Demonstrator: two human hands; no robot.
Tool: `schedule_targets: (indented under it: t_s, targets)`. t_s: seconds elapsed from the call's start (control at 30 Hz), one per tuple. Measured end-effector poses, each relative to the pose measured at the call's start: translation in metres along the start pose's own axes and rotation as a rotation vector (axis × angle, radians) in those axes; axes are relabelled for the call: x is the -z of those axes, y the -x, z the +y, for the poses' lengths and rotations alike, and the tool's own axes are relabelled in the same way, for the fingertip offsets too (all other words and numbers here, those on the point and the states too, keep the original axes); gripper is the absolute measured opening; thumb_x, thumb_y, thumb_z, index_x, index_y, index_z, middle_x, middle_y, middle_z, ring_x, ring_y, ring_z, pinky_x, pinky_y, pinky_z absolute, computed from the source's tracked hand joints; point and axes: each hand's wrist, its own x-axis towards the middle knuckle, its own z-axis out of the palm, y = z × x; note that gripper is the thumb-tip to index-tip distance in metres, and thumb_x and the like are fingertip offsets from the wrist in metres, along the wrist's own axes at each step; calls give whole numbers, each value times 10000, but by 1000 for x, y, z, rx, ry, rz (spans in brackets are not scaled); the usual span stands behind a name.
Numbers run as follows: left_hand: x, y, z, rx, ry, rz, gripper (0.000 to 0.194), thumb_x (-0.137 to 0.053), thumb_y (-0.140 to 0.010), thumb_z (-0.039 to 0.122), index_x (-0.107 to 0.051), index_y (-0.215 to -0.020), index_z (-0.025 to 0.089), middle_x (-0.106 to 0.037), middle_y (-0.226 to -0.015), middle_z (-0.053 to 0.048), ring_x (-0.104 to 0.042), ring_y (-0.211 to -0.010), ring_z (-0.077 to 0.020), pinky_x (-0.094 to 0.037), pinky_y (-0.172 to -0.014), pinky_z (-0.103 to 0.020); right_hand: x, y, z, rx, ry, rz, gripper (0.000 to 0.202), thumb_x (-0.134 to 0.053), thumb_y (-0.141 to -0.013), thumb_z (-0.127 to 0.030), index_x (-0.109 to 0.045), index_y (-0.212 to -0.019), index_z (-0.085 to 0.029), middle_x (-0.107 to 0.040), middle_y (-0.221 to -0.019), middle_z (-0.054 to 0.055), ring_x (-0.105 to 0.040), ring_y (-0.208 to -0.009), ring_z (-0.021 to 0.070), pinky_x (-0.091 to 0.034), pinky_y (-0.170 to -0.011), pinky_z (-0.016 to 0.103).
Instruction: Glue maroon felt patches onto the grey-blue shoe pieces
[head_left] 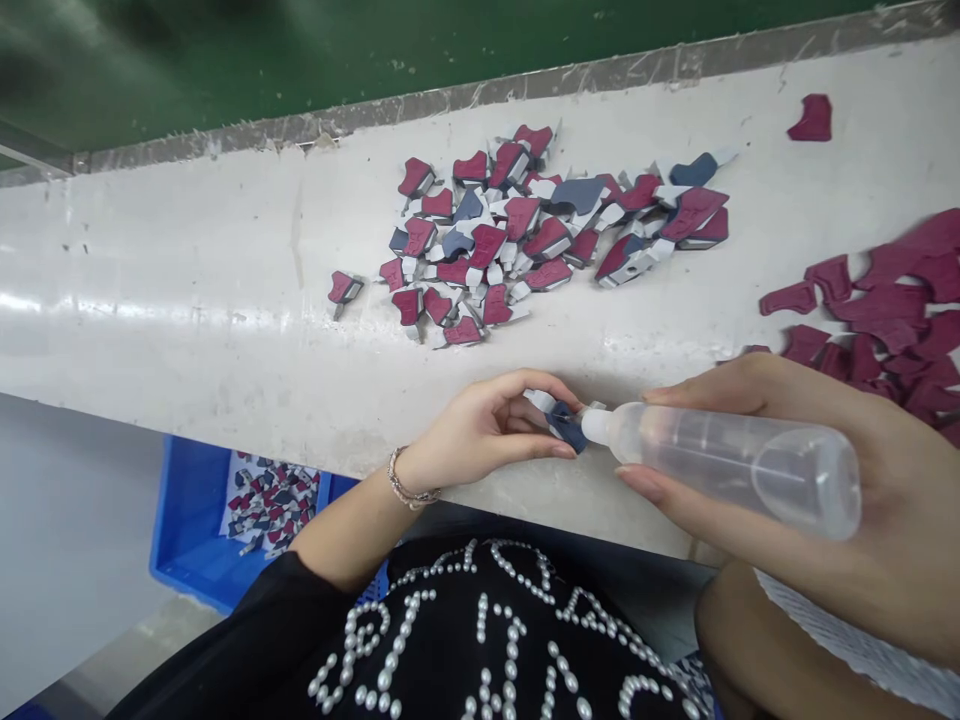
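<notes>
Between the thumb and fingers of my left hand [487, 425] is a small dark blue and white piece [568, 428], partly covered by the fingertips. My right hand [840, 480] is wrapped round a translucent squeeze bottle [739, 455], tilted on its side with some clear liquid inside. The bottle's white nozzle [597, 424] meets the blue face of the piece. Beyond my hands lies a pile of small red, blue and white pieces [487, 245]. Flat dark red pads [892, 310] are heaped to the right, partly behind my right hand.
The white worktable [187, 290] ends at a grey back edge, with a green surface [450, 50] beyond. One red pad [811, 118] lies apart at the far right. Below the table's left front edge, a blue crate [195, 530] holds many similar small pieces.
</notes>
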Motion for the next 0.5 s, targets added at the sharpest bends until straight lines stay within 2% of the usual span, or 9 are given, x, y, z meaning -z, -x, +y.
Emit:
schedule_targets:
  t_s: [0.3, 0.4, 0.5]
  targets:
    - [0, 0, 0, 12, -4, 9, 361, -799, -792, 240, -637, -1111, 185, -714, -1111, -63, -749, -849, -149, -626, -777, -233, 0, 0, 1, -12, 13, 7, 246, -738, -835, -497, -598, -915, -311, -647, -629, -99, -579, -414, 98, -440, -346, 224]
    - [0, 0, -2, 6, 1, 4, 370, -803, -789, 231, -638, -1117, 186, -716, -1086, -58, -749, -866, -150, -623, -786, -225, 1, 0, 0, -9, 46, 35, 243, -720, -844, -518, -608, -905, -312, -668, -704, -71, -613, -491, 116, -432, -354, 230]
    - [0, 0, -2, 5, 5, 2, 361, -800, -793, 212, -643, -1117, 188, -711, -1094, -50, -746, -872, -134, -615, -793, -202, 0, 0, -2, -17, 48, 41, 269, -713, -845, -542, -599, -898, -304, -656, -683, -81, -602, -481, 107, -437, -360, 225]
